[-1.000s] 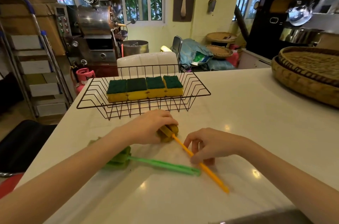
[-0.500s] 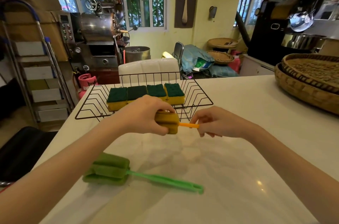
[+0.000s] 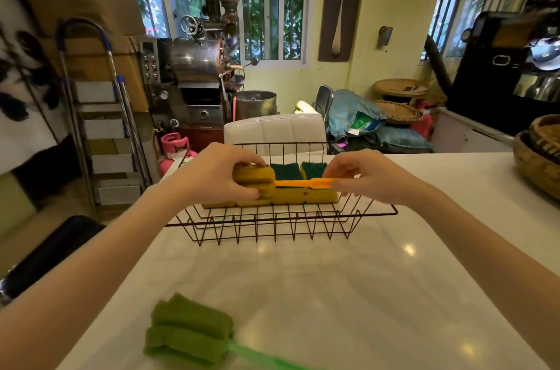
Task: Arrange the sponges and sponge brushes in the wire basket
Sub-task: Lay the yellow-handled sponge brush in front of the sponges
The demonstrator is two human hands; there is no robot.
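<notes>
A black wire basket (image 3: 281,225) stands on the white counter (image 3: 333,278) and holds a row of yellow sponges with dark green tops (image 3: 288,171). I hold the orange sponge brush (image 3: 303,182) level over the basket. My left hand (image 3: 218,177) grips its yellow sponge head, and my right hand (image 3: 360,177) pinches the orange handle. The brush hides the left sponges in part. A green sponge brush (image 3: 188,330) lies on the counter near its front edge, handle pointing right.
A woven basket (image 3: 536,166) sits at the counter's right edge. Behind the counter are a white chair back (image 3: 274,133), a step ladder (image 3: 103,127) and a metal roasting machine (image 3: 197,66).
Both hands lifted the orange sponge brush off the counter and carried it forward over the wire basket. The green brush stayed on the counter.
</notes>
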